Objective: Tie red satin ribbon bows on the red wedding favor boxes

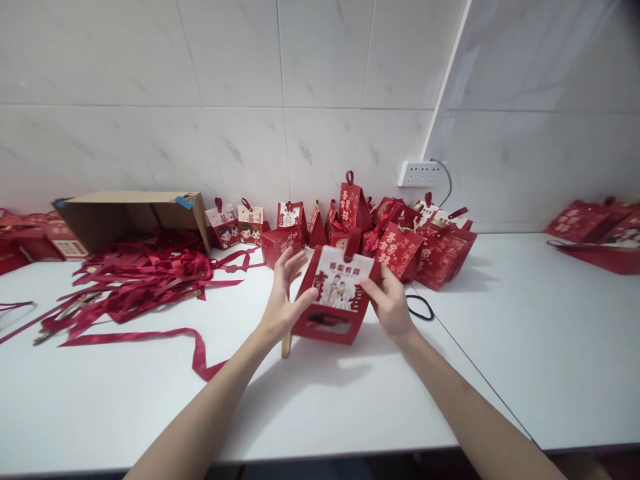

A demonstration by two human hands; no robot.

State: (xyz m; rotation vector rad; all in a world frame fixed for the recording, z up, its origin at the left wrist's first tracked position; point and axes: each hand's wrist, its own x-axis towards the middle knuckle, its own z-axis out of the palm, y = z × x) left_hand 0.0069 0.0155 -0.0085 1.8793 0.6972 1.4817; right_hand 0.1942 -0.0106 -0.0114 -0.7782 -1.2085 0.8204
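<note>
A red and white gift box [336, 293] with a ribbon loop on top, Chinese characters and a printed couple is held a little above the white table. My right hand [393, 305] grips its right edge, thumb on the front and fingers behind. At the left edge is my left hand [286, 300], fingers spread and pointing up; its thumb lies over the front of the box, and I cannot tell whether it presses. Just below the left hand a narrow tan piece [286, 345] shows, its kind unclear.
An open cardboard box [130, 199] lies on its side at the left, with a heap of red ribbons [150, 277] spilling out. Several red gift boxes [400, 250] stand along the wall; more red bags [595, 223] lie far right. A black loop [421, 308] rests by the table seam.
</note>
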